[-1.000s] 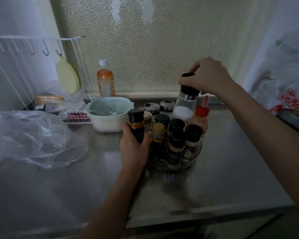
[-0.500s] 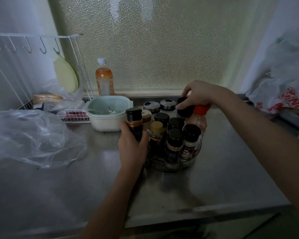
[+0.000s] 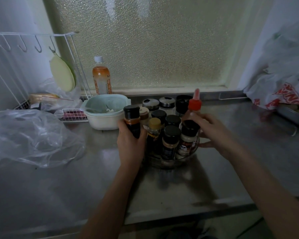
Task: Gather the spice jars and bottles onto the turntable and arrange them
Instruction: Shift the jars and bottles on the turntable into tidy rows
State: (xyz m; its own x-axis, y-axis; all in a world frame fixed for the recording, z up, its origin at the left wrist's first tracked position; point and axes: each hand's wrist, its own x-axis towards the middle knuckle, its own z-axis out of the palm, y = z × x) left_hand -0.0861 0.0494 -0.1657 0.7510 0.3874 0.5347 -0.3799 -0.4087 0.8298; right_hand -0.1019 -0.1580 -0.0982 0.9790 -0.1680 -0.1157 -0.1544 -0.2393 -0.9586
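Note:
A clear round turntable (image 3: 171,163) stands mid-counter, packed with several spice jars: black-capped ones (image 3: 171,137), a yellow-capped one (image 3: 154,125) and a red-capped squeeze bottle (image 3: 194,104). My left hand (image 3: 131,149) grips a dark bottle with a black cap (image 3: 132,120) upright at the turntable's left edge. My right hand (image 3: 212,132) clasps the turntable's right side, thumb along the rim, fingers against the red-capped bottle. Two silver-lidded jars (image 3: 150,104) and a black-topped shaker (image 3: 183,103) stand at the back; whether they are on the turntable is hidden.
A pale bowl (image 3: 100,120) sits just left of the jars, an orange drink bottle (image 3: 101,80) behind it. A crumpled clear bag (image 3: 29,137) covers the left counter under a white wire rack (image 3: 33,34). Printed bags (image 3: 283,94) fill the right corner. The counter's front edge (image 3: 179,213) is near.
My right hand set the black-topped shaker down at the back, let go of it and dropped to the turntable's right side. My left hand has kept hold of the dark bottle.

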